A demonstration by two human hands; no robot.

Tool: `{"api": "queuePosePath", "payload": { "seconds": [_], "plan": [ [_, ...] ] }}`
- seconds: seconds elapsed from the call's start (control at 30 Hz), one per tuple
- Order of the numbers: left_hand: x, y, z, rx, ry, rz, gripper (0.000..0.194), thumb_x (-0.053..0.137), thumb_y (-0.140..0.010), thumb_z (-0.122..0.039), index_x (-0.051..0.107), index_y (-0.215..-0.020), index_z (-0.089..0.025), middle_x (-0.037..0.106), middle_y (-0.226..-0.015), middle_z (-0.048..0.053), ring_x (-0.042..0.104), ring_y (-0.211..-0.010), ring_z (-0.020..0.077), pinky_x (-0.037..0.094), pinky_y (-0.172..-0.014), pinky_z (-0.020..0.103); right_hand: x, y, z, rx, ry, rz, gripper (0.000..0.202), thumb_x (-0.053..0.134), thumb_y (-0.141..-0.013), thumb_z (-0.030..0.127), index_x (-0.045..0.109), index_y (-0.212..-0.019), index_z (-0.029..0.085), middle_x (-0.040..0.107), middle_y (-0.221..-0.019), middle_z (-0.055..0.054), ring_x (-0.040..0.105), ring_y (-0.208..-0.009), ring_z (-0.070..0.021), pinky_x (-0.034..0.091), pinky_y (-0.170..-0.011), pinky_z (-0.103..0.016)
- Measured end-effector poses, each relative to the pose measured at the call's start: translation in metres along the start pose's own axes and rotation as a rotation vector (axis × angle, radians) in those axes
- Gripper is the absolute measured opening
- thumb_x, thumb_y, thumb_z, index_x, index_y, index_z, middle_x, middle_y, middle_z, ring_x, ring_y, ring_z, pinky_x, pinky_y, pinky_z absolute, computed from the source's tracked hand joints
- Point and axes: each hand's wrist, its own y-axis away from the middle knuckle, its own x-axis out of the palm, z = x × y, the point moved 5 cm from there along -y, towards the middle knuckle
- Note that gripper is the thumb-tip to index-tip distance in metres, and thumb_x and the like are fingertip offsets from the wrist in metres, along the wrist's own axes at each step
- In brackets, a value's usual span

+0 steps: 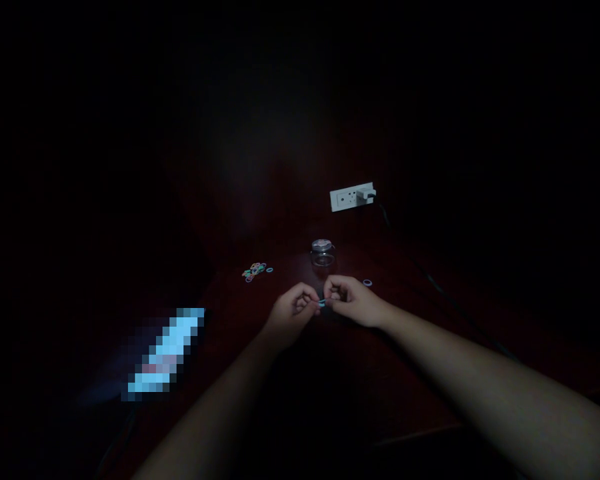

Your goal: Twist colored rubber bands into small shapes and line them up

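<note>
**Both hands pinch one small band over a dark table**

Nearest you, at lower left, lies a glowing blue screen (165, 353) (blurred into blocks), its long axis slanting up to the right. Your two forearms run in from the bottom edge and meet at the centre.

Your left hand (293, 312) and right hand (353, 300) are both curled, fingertips closed on a single small teal band (322, 303) held between them. The band is stretched short and runs roughly left to right, just above the dark reddish table (290, 400); whether it touches the surface you cannot tell.

There is bare table on each side of your hands. One loose band (367, 283) lies just beyond your right hand. Directly behind the hands stands one small clear jar (323, 253), upright. To its left sits one scattered pile of coloured bands (255, 271), too small to count.

Farther back lies one white power strip (351, 197), long axis left to right, with one plug in its right end and a dark cable trailing towards the right. The table's edges are lost in the dark.
</note>
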Motion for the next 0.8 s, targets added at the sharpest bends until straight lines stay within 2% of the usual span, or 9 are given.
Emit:
{"api": "queuePosePath", "payload": {
  "seconds": [0.13, 0.27, 0.43, 0.8],
  "plan": [
    [-0.001, -0.0004, -0.0022, 0.029, -0.041, -0.005, 0.011, 0.05, -0.073, -0.023, 0.049, -0.079, -0.014, 0.056, -0.071, 0.002, 0.052, -0.064, 0.009, 0.038, -0.056, 0.019, 0.0014, 0.0002, -0.0042, 0.091, -0.055, 0.029, 0.012, 0.046, -0.075, 0.026, 0.046, -0.074, 0.015, 0.05, -0.059, 0.003, 0.044, -0.042, -0.0052, 0.033, -0.04, -0.017],
    [-0.003, -0.0003, -0.0049, 0.049, -0.109, -0.024, 0.011, 0.049, -0.073, -0.023, 0.05, -0.078, -0.014, 0.056, -0.071, 0.002, 0.05, -0.061, 0.0084, 0.036, -0.053, 0.018, 0.0029, 0.0004, -0.0074, 0.153, -0.067, 0.064, 0.022, 0.043, -0.077, 0.034, 0.048, -0.072, 0.014, 0.052, -0.059, 0.002, 0.045, -0.042, -0.0054, 0.035, -0.041, -0.018],
    [-0.006, 0.0001, -0.007, 0.077, -0.219, -0.08, 0.011, 0.051, -0.071, -0.023, 0.055, -0.076, -0.013, 0.053, -0.068, 0.002, 0.045, -0.056, 0.0069, 0.034, -0.049, 0.017, 0.0024, 0.0005, -0.0081, 0.146, -0.003, 0.055, 0.02, 0.049, -0.074, 0.034, 0.049, -0.071, 0.013, 0.053, -0.056, 0.002, 0.046, -0.042, -0.0055, 0.033, -0.039, -0.016],
    [-0.0032, 0.0027, -0.0093, 0.05, -0.148, -0.106, 0.016, 0.055, -0.068, -0.026, 0.047, -0.074, -0.013, 0.051, -0.063, -0.001, 0.04, -0.051, 0.0043, 0.031, -0.046, 0.016, 0.003, 0.001, -0.0069, 0.138, -0.008, 0.06, 0.02, 0.049, -0.074, 0.034, 0.049, -0.071, 0.013, 0.053, -0.056, 0.002, 0.045, -0.042, -0.0053, 0.033, -0.039, -0.017]
  ]
}}
